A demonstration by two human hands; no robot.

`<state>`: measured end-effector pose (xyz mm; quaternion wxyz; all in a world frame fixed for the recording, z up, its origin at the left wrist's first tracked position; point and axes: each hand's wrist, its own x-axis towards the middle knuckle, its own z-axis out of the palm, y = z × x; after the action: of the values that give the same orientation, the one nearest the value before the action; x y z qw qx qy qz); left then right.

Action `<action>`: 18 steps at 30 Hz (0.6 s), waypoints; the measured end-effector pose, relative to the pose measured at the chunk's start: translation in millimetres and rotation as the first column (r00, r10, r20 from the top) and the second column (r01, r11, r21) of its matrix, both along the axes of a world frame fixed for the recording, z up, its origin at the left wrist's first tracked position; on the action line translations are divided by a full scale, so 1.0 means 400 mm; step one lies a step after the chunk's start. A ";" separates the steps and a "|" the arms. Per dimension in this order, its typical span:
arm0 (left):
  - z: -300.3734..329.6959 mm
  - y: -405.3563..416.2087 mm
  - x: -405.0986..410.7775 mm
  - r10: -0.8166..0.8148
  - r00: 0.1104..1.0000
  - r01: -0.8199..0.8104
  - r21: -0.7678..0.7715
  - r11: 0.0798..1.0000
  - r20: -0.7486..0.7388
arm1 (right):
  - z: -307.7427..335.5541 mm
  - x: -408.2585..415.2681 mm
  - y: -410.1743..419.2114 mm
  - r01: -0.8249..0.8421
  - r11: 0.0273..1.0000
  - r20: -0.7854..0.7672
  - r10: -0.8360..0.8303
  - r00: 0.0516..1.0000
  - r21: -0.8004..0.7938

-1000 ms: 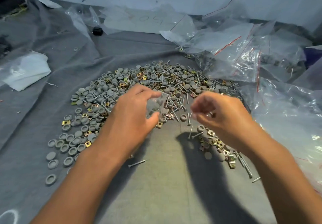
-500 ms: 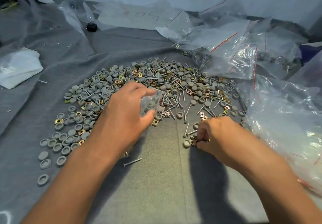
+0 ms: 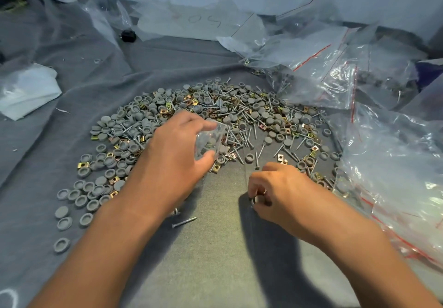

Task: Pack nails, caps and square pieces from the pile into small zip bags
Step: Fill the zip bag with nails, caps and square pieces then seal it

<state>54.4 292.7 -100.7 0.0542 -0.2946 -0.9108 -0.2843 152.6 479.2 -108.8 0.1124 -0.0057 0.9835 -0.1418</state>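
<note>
A wide pile (image 3: 239,116) of grey round caps, brass square pieces and steel nails lies on the grey cloth (image 3: 215,259). My left hand (image 3: 172,156) holds a small clear zip bag (image 3: 208,140) between thumb and fingers, just above the pile's near edge. My right hand (image 3: 278,190) is down on the cloth at the pile's near right edge, its fingers curled around small metal parts (image 3: 255,198); which parts they are is mostly hidden. A single nail (image 3: 184,222) lies loose on the cloth below my left wrist.
Large clear bags with red zip lines (image 3: 335,73) are heaped at the back right and along the right side (image 3: 402,176). White crumpled plastic (image 3: 26,89) lies at the left. A black cap (image 3: 128,35) sits at the back.
My right hand dropped from beside the bag down to the cloth, then drew toward me with fingers curling on small parts. My left hand kept holding the bag in place.
</note>
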 end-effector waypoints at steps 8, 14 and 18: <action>0.001 -0.001 0.002 -0.004 1.000 0.004 0.017 1.000 0.008 | 0.022 -0.041 0.132 0.270 0.961 -0.170 -0.275 0.946 -0.055; 0.000 -0.001 0.002 -0.006 1.000 0.006 0.017 1.000 -0.006 | -0.018 -0.051 0.118 0.183 0.980 -0.159 -0.168 0.973 0.081; -0.002 0.001 0.002 -0.006 1.000 0.006 0.023 1.000 -0.009 | -0.013 -0.056 0.106 0.176 0.983 -0.117 -0.168 0.979 0.057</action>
<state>55.2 293.0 -101.6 0.0610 -0.2980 -0.9062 -0.2937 130.1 521.6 -114.2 0.0448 0.0753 0.9892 -0.1176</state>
